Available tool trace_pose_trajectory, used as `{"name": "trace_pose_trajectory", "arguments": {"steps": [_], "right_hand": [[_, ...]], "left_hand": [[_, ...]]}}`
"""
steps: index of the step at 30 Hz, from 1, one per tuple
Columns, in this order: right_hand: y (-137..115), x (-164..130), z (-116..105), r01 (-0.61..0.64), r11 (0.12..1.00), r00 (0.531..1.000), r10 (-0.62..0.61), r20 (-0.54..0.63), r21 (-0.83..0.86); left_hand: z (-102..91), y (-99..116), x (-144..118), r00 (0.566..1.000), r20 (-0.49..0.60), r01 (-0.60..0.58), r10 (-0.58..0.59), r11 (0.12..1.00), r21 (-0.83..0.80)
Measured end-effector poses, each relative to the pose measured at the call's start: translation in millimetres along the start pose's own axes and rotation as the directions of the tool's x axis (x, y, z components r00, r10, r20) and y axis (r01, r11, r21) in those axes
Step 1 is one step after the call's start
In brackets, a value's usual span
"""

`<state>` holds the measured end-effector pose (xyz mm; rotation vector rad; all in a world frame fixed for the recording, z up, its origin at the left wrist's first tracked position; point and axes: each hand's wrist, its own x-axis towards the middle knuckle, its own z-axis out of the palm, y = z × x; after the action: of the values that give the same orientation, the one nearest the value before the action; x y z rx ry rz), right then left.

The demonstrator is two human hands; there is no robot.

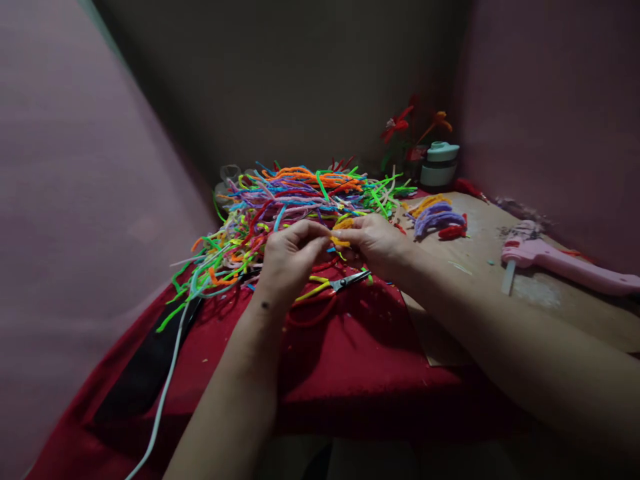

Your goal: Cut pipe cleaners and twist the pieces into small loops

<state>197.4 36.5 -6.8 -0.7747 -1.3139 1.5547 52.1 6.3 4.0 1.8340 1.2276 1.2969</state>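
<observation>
Both hands meet above the red tablecloth (325,360). In my right hand (376,241) is a bent yellow-orange pipe cleaner (343,227), gripped between closed fingers. My left hand (296,253) pinches at the near end of that same piece, thumb and index finger together. Below the hands lie scissors (341,283) with yellow handles, their blades pointing right. A large heap of colourful pipe cleaners (300,190) spreads just behind and to the left of the hands. Bundles of purple bent pipe cleaners (436,219) rest on the cardboard at the right.
A pink glue gun (560,260) lies on the brown cardboard (480,267). Behind stand a pale green lidded container (440,163) and red pipe-cleaner flowers (397,125). A white cable (173,373) crosses a long black object (145,373) at the left.
</observation>
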Motion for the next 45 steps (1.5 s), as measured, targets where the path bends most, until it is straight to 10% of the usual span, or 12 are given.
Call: {"name": "trace_pose_trajectory", "arguments": {"steps": [3,7,14,19,21,23,27,29,35,38,42,45], "right_hand": [[0,-3,5,0.204,0.938,0.974,-0.222,-0.034,-0.279],[2,-8,8,0.369,0.691,0.877,-0.481,-0.015,-0.622],[5,-8,7,0.243,0.521,0.885,-0.465,-0.033,-0.818],[6,-3,7,-0.027,0.884,0.985,-0.057,-0.165,-0.467],[7,-1,5,-0.154,0.964,0.981,0.123,-0.149,-0.218],[8,1,4,-0.168,0.975,0.981,0.151,-0.119,-0.147],[7,4,2,0.04,0.893,0.995,-0.078,-0.067,-0.448],[4,2,3,0.179,0.789,0.975,-0.224,-0.004,-0.588],[-2,-9,8,0.294,0.552,0.928,-0.361,0.094,-0.78],[2,-5,8,0.242,0.649,0.929,-0.369,-0.02,-0.721],[6,4,6,0.031,0.94,0.959,-0.123,-0.254,-0.34],[4,5,5,0.056,0.991,0.973,-0.081,-0.216,-0.119]], "left_hand": [[-8.3,-1,2,0.944,0.171,0.322,-0.283,0.901,-0.291],[-16.6,-5,4,0.867,0.342,0.468,-0.362,0.826,-0.313],[-2.4,-3,0,0.99,0.126,0.013,-0.058,0.943,0.333],[16.5,2,-11,0.93,0.239,-0.319,0.28,0.288,0.903],[18.5,5,-13,0.909,0.277,-0.347,0.311,0.198,0.917],[16.0,6,-11,0.922,0.241,-0.329,0.303,0.287,0.9],[-0.2,7,1,0.986,0.167,-0.097,0.004,0.831,0.549],[-10.5,7,6,0.915,0.349,0.114,-0.202,0.96,0.257],[-25.1,6,6,0.835,0.461,0.241,-0.3,0.953,0.184],[-13.6,10,0,0.909,0.312,0.096,-0.278,0.866,0.49],[9.0,9,-9,0.995,0.083,-0.101,0.062,0.413,0.905],[13.8,2,-10,0.996,0.036,-0.07,0.085,0.436,0.897]]}}
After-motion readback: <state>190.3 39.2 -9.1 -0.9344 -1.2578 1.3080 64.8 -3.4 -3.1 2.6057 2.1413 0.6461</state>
